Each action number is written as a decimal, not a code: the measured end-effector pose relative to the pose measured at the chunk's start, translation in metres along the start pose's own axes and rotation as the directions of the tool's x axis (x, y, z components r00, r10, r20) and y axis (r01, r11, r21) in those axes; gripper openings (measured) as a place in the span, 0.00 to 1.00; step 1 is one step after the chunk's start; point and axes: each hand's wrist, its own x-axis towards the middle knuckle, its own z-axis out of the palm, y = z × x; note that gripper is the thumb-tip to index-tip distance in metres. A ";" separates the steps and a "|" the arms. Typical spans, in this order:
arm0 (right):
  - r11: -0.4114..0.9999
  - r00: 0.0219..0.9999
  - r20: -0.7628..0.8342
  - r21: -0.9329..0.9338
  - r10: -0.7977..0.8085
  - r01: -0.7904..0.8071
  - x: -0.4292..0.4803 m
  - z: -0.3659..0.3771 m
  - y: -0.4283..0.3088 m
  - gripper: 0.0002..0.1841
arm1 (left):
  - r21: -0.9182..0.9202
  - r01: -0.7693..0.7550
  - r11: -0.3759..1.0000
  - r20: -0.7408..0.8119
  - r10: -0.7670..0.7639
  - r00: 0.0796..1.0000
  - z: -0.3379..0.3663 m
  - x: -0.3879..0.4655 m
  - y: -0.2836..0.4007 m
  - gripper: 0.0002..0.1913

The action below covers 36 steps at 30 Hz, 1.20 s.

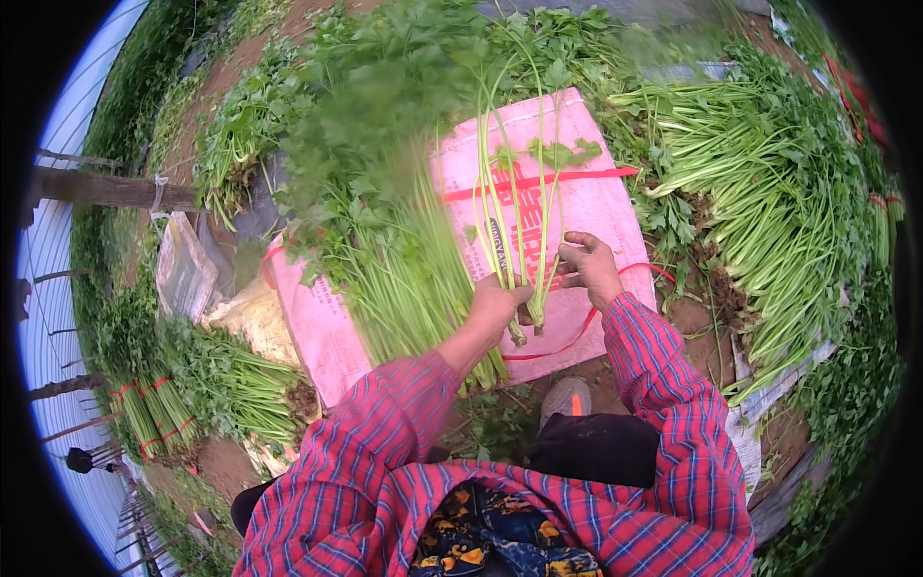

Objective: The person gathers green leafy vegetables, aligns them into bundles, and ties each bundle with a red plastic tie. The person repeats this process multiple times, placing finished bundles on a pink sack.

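Note:
My left hand (497, 310) is closed around the lower stalks of a small bunch of celery (537, 288), with the trimmed root ends poking out below the fingers. The thin stems and leaves of the bunch fan away from me over a pink woven sack (606, 216) that bears red printing. On the right side of the bunch is my right hand (590, 268), fingers curled close to an outer stem; whether they pinch it is hidden. A thick pile of celery (404, 288) lies on the sack to the left of my left hand. Red tape (533, 186) crosses the sack.
At the right, a large heap of celery (764, 209) has soil on its roots. Red-tied celery bundles (155, 411) rest at the lower left, near another loose pile (245, 389). A wooden post (115, 189) juts in at the left. My shoe (566, 400) is below the sack.

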 end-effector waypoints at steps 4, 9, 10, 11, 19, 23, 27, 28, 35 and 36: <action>0.980 0.972 -0.177 -0.148 -0.156 0.131 0.003 -0.005 -0.002 0.18 | 0.070 -0.001 0.998 -0.020 0.003 1.000 0.006 0.001 -0.004 0.12; 0.892 0.983 0.077 -0.414 -0.166 0.183 0.028 0.008 -0.002 0.13 | 0.051 -0.051 0.997 -0.016 0.052 0.999 0.012 -0.003 -0.010 0.10; 0.836 0.983 0.101 -0.516 -0.154 0.184 0.032 0.011 -0.003 0.13 | 0.071 -0.042 0.997 -0.009 0.043 0.999 0.013 -0.004 -0.010 0.10; 0.833 0.984 0.133 -0.527 -0.115 0.169 0.035 0.013 -0.004 0.12 | 0.088 -0.046 0.995 -0.012 0.047 0.999 0.012 -0.004 -0.010 0.10; 0.963 0.994 0.053 -0.250 -0.090 0.101 0.014 0.003 -0.015 0.13 | 0.003 -0.040 0.999 0.072 0.039 0.997 0.005 0.006 -0.009 0.11; 0.936 0.993 -0.011 -0.336 -0.116 0.106 0.003 0.002 -0.022 0.12 | 0.084 -0.126 0.988 -0.022 0.128 0.991 0.014 0.014 -0.021 0.11; 0.938 0.953 0.081 -0.169 -0.292 0.302 -0.006 0.010 -0.016 0.10 | 0.185 -0.154 0.971 -0.058 0.167 0.984 0.018 0.017 -0.027 0.13; 0.947 0.954 0.164 -0.161 -0.253 0.279 -0.008 0.007 -0.015 0.09 | 0.224 -0.184 0.957 -0.077 0.205 0.976 0.018 0.016 -0.027 0.14; 0.996 0.957 0.280 -0.051 0.078 -0.067 -0.007 -0.003 -0.004 0.11 | -0.116 -0.121 0.986 0.116 0.134 0.984 0.017 0.015 -0.018 0.19; 0.994 0.954 0.286 -0.094 0.087 -0.062 -0.007 -0.002 -0.004 0.11 | -0.143 -0.050 0.988 0.163 0.073 0.984 0.017 0.014 -0.017 0.18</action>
